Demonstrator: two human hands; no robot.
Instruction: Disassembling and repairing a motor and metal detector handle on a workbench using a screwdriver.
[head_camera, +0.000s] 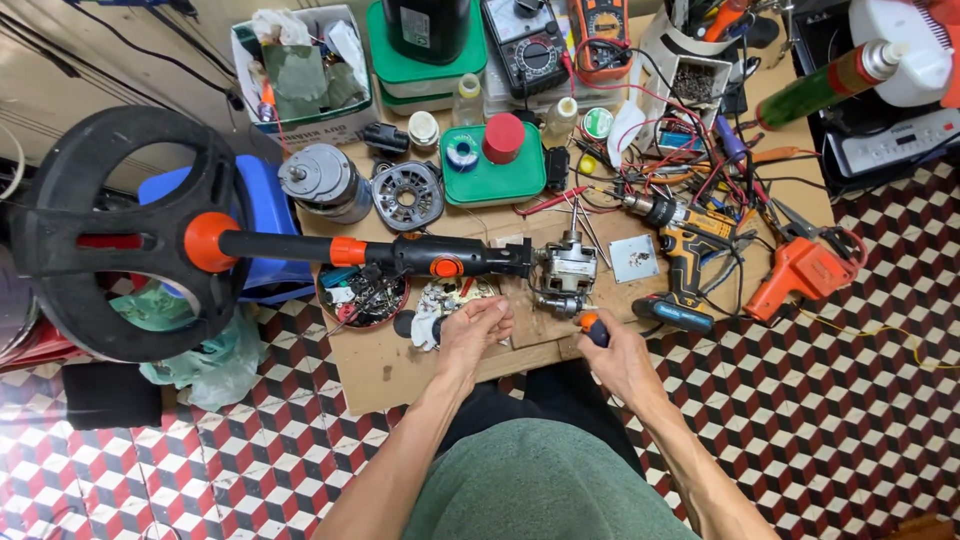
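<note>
- Right hand (622, 358): closed around a screwdriver (592, 326) with an orange-and-black handle, its tip directed at the bare electric motor (566, 272).
- Left hand (474, 328): fingers curled loosely, resting at the surface's (400, 375) near edge beside a pile of small parts (440, 300); whether it grips anything cannot be told.
- Motor: mounted at the end of a black-and-orange shaft (400, 253) leading left to a round black guard (105, 235).
- Cordless drill (680, 250) and orange soldering gun (800, 272): lying to the right.
</note>
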